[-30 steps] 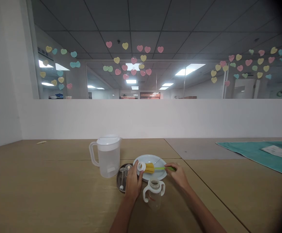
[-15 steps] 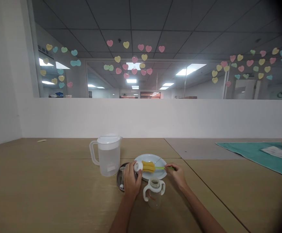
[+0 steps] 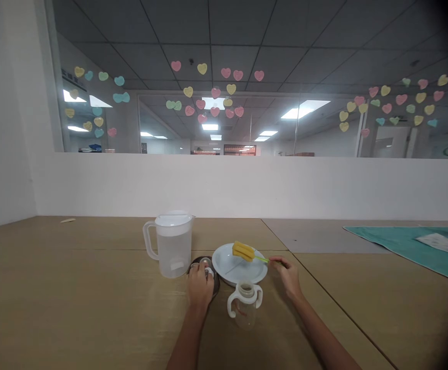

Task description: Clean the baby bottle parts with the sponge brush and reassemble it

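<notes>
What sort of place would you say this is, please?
Probably an office or training room, judging by the long window, its heart-shaped notes and the rectangular ceiling lights.

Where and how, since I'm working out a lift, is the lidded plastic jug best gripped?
Probably by the side handle, coming from the left: the jug stands upright with its handle jutting that way, its opening wide for fingers, while the round tray and left hand crowd its right.
</notes>
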A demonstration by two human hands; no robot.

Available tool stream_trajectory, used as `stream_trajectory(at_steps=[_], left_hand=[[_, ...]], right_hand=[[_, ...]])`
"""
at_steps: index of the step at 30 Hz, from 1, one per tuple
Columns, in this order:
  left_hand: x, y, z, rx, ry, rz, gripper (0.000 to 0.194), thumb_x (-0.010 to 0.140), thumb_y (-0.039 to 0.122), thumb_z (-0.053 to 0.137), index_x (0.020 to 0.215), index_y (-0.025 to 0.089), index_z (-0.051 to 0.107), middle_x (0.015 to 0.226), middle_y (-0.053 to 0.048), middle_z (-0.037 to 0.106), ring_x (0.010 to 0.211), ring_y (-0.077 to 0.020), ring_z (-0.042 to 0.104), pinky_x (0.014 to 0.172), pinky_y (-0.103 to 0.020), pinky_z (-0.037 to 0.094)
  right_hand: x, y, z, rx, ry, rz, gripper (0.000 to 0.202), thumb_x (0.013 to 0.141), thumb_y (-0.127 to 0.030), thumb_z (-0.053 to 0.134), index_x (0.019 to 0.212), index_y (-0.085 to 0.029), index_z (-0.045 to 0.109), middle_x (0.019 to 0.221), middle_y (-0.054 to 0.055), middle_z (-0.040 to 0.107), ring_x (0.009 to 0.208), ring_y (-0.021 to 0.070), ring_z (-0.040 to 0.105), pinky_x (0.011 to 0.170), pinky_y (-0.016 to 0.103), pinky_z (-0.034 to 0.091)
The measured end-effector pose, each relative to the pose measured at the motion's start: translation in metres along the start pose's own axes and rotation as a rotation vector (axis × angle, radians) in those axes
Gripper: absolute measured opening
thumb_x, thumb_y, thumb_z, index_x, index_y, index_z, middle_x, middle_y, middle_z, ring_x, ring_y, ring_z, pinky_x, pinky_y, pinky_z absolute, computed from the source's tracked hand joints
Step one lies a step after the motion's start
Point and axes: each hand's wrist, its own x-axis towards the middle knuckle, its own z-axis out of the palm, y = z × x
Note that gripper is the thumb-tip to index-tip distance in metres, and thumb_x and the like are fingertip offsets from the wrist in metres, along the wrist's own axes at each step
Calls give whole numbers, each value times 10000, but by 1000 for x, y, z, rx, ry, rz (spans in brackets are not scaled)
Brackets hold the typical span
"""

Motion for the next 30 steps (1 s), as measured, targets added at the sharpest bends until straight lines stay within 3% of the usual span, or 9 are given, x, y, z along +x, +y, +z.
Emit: stream_trajectory(at_steps=[5,15,24,27,30], left_hand=[[0,3,-3,77,-74,-25,275,746,100,435,924,178,629,954,-81,642,961,-212,560,859,-308,385],[0,2,-6,89,-48,-65,310,777,112,412,1010,147,613,998,-105,643,955,-231,564,830,-323,398],[0,0,1,217,-50,-57,277,827,157,401,911,148,665,949,-110,670,946,-252,571,823,-351,406],[1,0,1,193,1,-77,285,833,171,400,969,135,649,962,-119,669,971,-266,568,830,-372,407],[0,6,-3,14,130,50,306,872,187,358,1042,160,611,1002,-101,658,985,-236,566,865,-369,402]], right_hand=[[1,2,0,3,-3,5,201,547,-328,626,656,-178,703,756,46,688,790,235,592,748,317,437],[0,-2,-1,-3,-4,-4,217,546,-337,624,655,-167,705,754,58,688,777,237,590,734,318,442],[2,-1,0,-4,9,-4,220,540,-343,623,649,-171,708,754,59,691,784,243,595,745,328,441],[1,-3,0,-2,9,-8,217,539,-344,621,643,-176,708,748,57,693,776,242,597,743,328,444],[0,-4,0,-2,15,-9,214,542,-344,620,640,-177,710,748,58,695,772,242,598,744,330,446]])
